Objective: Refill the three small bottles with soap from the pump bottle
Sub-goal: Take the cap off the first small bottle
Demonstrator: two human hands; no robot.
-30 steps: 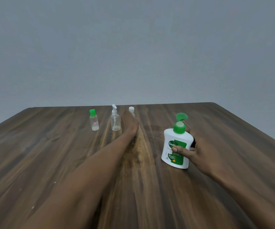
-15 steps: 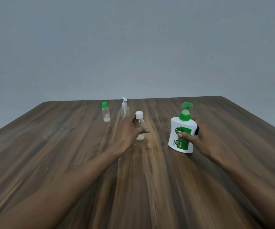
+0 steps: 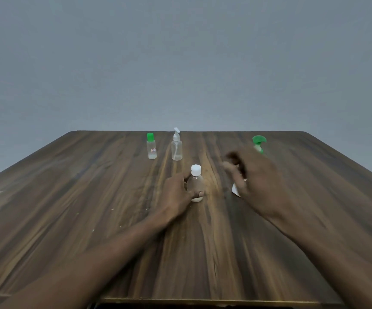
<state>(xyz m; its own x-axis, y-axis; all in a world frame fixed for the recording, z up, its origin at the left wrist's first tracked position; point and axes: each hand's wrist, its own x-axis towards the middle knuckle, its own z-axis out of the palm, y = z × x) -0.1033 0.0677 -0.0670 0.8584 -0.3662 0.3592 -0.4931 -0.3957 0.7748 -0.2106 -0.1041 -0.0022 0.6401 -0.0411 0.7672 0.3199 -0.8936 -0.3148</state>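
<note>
My left hand (image 3: 176,195) grips a small clear bottle with a white cap (image 3: 195,171), standing upright on the table a little left of centre. My right hand (image 3: 255,177) is blurred, fingers apart, hovering in front of the white pump bottle (image 3: 258,141). Only the pump bottle's green pump head and a white lower corner show past the hand, which does not seem to hold it. Farther back stand a small green-capped bottle (image 3: 151,149) and a clear bottle with a white pump top (image 3: 176,150), both nearly empty.
Everything rests on a dark wooden table (image 3: 91,197) whose near edge runs along the bottom of the view. A plain grey wall rises behind the far edge. Both forearms stretch across the near half of the table.
My left hand has drawn the white-capped bottle nearer and holds it. My right hand has come off the pump bottle's side and swung left in front of it.
</note>
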